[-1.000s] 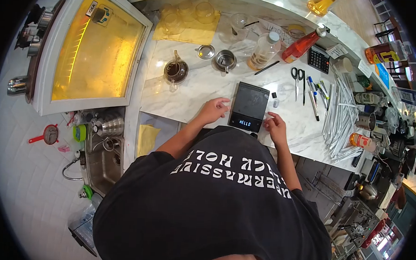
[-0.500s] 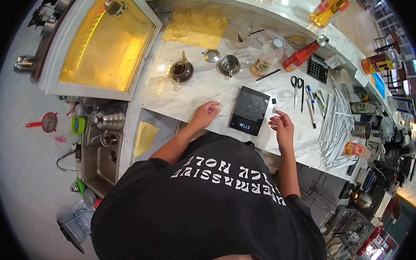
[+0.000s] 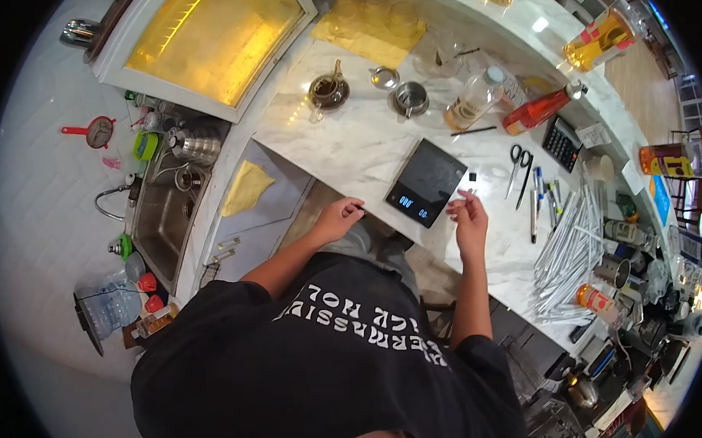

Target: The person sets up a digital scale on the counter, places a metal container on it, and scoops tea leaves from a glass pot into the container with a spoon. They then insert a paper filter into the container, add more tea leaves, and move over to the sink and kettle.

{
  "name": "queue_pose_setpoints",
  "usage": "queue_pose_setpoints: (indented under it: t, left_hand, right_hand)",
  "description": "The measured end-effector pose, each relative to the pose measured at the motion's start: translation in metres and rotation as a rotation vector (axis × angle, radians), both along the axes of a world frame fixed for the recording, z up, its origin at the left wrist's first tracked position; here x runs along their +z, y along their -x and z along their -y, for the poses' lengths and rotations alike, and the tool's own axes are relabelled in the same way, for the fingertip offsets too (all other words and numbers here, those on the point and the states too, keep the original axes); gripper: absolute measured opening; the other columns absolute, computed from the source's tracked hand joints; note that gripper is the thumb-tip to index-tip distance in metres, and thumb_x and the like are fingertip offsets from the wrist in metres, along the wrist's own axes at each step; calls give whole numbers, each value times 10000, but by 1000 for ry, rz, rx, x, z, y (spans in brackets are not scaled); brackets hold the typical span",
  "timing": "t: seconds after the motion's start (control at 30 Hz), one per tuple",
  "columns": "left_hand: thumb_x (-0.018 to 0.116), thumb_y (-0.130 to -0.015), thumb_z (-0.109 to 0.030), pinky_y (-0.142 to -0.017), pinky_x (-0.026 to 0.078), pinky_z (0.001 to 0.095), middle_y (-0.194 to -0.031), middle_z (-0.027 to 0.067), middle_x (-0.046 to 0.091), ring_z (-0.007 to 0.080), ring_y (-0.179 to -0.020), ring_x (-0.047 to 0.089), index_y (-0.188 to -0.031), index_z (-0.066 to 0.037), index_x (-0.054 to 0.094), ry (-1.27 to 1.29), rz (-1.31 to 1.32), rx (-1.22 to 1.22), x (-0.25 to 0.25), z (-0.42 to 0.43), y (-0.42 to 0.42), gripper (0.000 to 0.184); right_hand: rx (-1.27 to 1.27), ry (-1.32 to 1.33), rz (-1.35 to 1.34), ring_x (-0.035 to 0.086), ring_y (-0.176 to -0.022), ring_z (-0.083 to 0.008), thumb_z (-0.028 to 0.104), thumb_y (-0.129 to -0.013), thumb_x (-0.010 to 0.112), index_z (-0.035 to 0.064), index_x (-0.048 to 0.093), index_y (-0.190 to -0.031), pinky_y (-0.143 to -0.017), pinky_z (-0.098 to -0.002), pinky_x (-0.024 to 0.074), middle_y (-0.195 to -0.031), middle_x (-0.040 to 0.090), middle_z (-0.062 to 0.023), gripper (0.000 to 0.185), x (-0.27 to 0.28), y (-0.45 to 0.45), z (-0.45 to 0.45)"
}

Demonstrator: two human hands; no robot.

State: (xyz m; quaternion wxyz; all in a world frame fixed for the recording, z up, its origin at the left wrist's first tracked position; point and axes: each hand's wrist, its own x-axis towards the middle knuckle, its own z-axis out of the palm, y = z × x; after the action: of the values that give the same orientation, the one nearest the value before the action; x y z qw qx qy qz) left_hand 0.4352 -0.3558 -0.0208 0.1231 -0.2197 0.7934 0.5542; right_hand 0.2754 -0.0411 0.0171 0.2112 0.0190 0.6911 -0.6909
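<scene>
A black scale [image 3: 429,178] lies near the front edge of the marble counter, its blue display showing digits. My left hand [image 3: 339,220] hovers at the counter's edge to the left of the scale, fingers curled together; whether anything small is between them is hidden. Just right of the scale, my right hand [image 3: 469,216] has its fingers loosely apart and holds nothing. A small black object [image 3: 473,177] lies beyond that hand. Farther back stand a glass pot of dark liquid [image 3: 328,90] and a metal cup [image 3: 411,100], with a round metal lid [image 3: 385,78] between them.
Scissors [image 3: 518,165], pens [image 3: 535,205] and a pile of wrapped straws [image 3: 569,256] lie to the right. A clear bottle [image 3: 475,99], a red bottle [image 3: 537,110] and a calculator [image 3: 563,142] stand at the back. At left are a sink [image 3: 163,219] and a yellow-lit cabinet [image 3: 218,41].
The scale's display has gone from HELLO to digits. The view has turned and shifted. My left hand is now farther from the scale, lower at the counter's edge, its fingers more curled.
</scene>
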Motion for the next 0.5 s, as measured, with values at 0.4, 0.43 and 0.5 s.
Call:
queue_pose_setpoints:
  t: [0.4, 0.43, 0.5]
  left_hand:
    - [696, -1015, -169, -800, 525, 263, -986, 2, 705, 79, -857, 629, -1311, -36, 694, -49, -115, 173, 28, 79, 9, 325]
    - [697, -1013, -168, -798, 527, 265, -988, 3, 707, 80, -855, 631, -1310, -41, 696, -35, -123, 162, 30, 92, 12, 323]
    - [699, -1010, -166, -795, 530, 268, -992, 6, 710, 84, -851, 634, -1309, -51, 701, 2, -152, 133, 38, 123, 26, 320]
  right_hand:
    - [-47, -20, 32, 667, -881, -122, 129, -1049, 610, 26, 639, -1329, -780, -271, 517, -1010, 713, -50, 300, 40, 33, 90]
    - [-40, -27, 2, 673, -885, -123, 133, -1055, 601, 34, 642, -1332, -782, -272, 523, -1014, 722, -52, 297, 42, 39, 105]
    - [-32, -40, -32, 671, -882, -113, 150, -1046, 617, 39, 647, -1330, -775, -267, 515, -1007, 723, -40, 307, 50, 55, 142]
